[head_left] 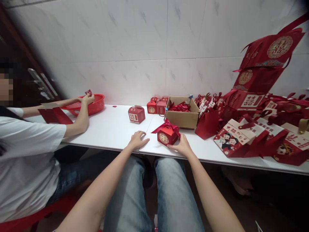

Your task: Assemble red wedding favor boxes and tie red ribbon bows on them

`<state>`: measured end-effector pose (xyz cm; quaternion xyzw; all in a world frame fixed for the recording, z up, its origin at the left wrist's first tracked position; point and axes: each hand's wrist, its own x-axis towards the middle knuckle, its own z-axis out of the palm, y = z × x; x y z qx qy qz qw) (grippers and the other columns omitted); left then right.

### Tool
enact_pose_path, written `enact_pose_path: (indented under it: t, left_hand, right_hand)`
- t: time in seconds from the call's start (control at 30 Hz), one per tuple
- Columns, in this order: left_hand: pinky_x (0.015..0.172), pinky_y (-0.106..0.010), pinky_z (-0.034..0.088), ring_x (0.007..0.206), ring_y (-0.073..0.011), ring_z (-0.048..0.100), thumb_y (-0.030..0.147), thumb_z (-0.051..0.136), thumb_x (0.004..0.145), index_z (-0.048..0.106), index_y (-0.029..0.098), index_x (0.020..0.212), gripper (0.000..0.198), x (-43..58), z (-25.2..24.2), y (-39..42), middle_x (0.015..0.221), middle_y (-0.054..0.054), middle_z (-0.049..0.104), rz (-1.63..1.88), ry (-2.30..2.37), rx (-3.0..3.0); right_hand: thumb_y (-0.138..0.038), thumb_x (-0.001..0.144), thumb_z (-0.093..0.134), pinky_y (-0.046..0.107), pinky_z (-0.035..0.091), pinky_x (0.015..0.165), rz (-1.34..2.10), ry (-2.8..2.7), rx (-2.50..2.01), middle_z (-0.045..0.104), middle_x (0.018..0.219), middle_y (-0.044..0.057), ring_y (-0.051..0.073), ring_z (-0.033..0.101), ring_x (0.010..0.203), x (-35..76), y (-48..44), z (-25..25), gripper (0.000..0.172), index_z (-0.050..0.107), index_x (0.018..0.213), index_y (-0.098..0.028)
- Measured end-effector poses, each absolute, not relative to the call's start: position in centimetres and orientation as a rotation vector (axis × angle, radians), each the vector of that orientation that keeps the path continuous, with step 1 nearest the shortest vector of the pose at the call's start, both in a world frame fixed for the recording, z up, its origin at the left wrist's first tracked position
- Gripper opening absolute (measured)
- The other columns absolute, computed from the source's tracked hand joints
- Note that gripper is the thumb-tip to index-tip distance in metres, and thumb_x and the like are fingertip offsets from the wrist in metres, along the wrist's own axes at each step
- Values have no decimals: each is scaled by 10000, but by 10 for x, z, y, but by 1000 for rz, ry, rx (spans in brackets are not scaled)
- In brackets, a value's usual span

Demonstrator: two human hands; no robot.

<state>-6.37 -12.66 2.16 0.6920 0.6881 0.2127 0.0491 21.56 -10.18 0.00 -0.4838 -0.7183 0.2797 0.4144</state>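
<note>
A small red gift box (167, 136) with gold characters and a magenta ribbon bow on top sits upright near the table's front edge. My right hand (181, 146) grips its right side, thumb at the lower front corner and the other fingers partly hidden behind. My left hand (137, 140) rests on the white table to the left of the box, apart from it. Its fingers point forward, thumb spread, with nothing held. Beyond my left hand stands another red box (136, 114) with a handle top and no ribbon.
Behind the gift box is a cardboard carton (182, 118) of red ribbons. Small red boxes (156, 105) stand along the wall. On the right are stacked red boxes (258, 75) and several gift bags (233, 138). At left, a co-worker's hand (87, 99) holds a small packet above a red basket (98, 108).
</note>
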Motion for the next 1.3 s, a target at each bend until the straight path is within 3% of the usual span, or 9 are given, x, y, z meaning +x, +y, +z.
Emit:
enact_pose_path:
  t: [0.37,0.53,0.63,0.8,0.93,1.13,1.23,1.3]
  left_hand:
    - [967,-403,409,1090,-279,544,476,551,747,617,171,992,396,-74,17,-123,1110,-106,619,782,2001,2110]
    - [951,-370,433,1066,-257,573,481,523,769,625,182,969,375,-77,18,-124,1078,-101,647,863,1930,2088]
    - [976,-412,414,1080,-277,561,491,556,735,630,187,962,386,-78,17,-123,1077,-97,644,881,1910,2088]
    - [991,-412,417,1097,-274,563,501,569,712,616,176,979,424,-78,16,-123,1099,-105,637,931,1897,2016]
    - [942,-360,465,1058,-241,600,540,516,753,591,163,998,456,-78,21,-126,1102,-116,646,975,1878,1905]
    - [909,-382,485,999,-257,621,604,515,738,614,164,972,508,-82,29,-125,1068,-114,673,1028,1867,1800]
    - [877,-378,501,957,-260,631,613,541,719,638,177,951,503,-84,30,-122,1041,-99,688,1030,1904,1734]
    - [865,-375,507,923,-256,636,608,552,716,650,185,947,493,-84,31,-120,1025,-90,694,993,1925,1721]
  right_hand:
    - [-522,478,785,414,428,905,715,-1787,-1253,510,1127,132,310,495,1102,213,-97,-1,824,450,1127,-140]
    - [-542,497,773,421,402,957,724,-1772,-1255,483,1207,153,307,480,1149,212,-94,-5,903,403,1217,-141]
    - [-548,490,778,428,384,984,721,-1766,-1213,463,1258,148,305,453,1187,210,-92,-5,966,372,1278,-165]
    - [-503,496,798,431,426,941,732,-1680,-1093,486,1223,124,289,491,1132,214,-100,4,897,387,1233,-198]
    - [-429,547,793,434,433,952,552,-1533,-902,484,1231,129,284,501,1126,244,-130,6,877,339,1264,-209]
    - [-431,606,754,566,445,883,207,-1027,-1026,589,1046,146,328,597,994,362,-172,13,664,477,1141,-153]
    - [-372,576,788,522,357,1002,-164,-889,-915,510,1253,181,321,488,1203,447,-165,36,835,394,1283,-167]
    - [-332,522,813,453,372,980,-356,-824,-854,455,1333,189,294,431,1263,508,-153,49,878,401,1286,-205]
